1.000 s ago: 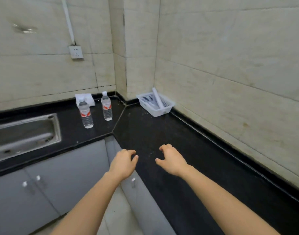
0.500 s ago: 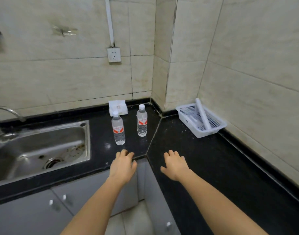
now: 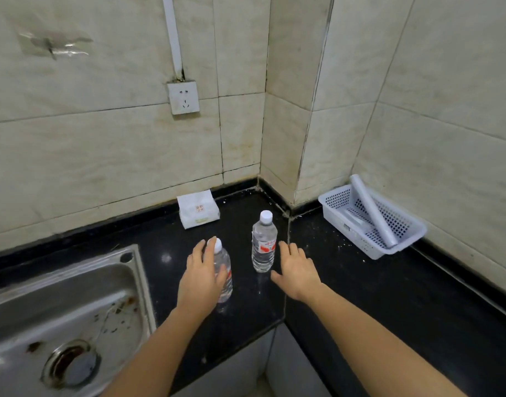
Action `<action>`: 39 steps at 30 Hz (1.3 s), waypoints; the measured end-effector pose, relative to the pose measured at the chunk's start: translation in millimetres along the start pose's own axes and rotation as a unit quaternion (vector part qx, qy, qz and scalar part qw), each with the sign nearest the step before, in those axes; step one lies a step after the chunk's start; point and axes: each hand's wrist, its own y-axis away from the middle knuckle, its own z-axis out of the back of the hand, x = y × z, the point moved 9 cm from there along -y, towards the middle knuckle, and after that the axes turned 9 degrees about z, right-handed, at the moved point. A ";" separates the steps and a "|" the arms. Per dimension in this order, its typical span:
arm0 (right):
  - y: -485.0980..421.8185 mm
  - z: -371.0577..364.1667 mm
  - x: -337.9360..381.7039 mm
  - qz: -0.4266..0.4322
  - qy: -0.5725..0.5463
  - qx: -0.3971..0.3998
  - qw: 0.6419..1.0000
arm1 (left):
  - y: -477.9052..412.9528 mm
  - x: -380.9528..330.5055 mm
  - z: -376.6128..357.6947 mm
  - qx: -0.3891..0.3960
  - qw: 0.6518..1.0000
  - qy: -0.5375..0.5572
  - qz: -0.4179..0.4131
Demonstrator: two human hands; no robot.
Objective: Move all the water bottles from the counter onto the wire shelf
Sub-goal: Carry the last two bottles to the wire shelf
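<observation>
Left hand (image 3: 201,277) half-curled around near water bottle (image 3: 223,275) on desk (image 3: 360,296), not yet closed; right hand (image 3: 297,272) spread, empty, beside far water bottle (image 3: 264,243). Better gripping mid-body, lifting upright.

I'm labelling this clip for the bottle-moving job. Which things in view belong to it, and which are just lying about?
Job:
left bottle, under the left hand
right bottle, beside the open right hand
counter

Lying about:
sink
white packet
basket holding a roll
socket

The wire shelf is not in view.
</observation>
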 end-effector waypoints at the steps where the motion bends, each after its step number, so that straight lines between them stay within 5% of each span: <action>1: -11.6 4.2 2.0 -0.005 -0.003 -0.018 1.000 | -11.8 0.7 0.0 0.003 1.000 0.024 -0.011; 16: -95.0 20.5 17.0 -0.011 0.051 -0.085 0.995 | -50.4 16.9 -19.1 0.019 0.994 0.021 -0.103; 25: -35.8 8.3 27.5 0.002 -0.029 -0.098 0.995 | -54.0 8.5 -6.9 0.073 0.988 -0.028 -0.132; 32: 14.3 40.4 -25.9 -0.123 -0.194 -0.124 0.965 | -39.0 -14.9 -0.8 0.092 0.987 -0.004 -0.131; 39: 132.6 63.3 -67.1 -0.185 -0.212 -0.093 0.955 | 33.0 -93.8 -10.9 0.156 0.968 0.059 -0.186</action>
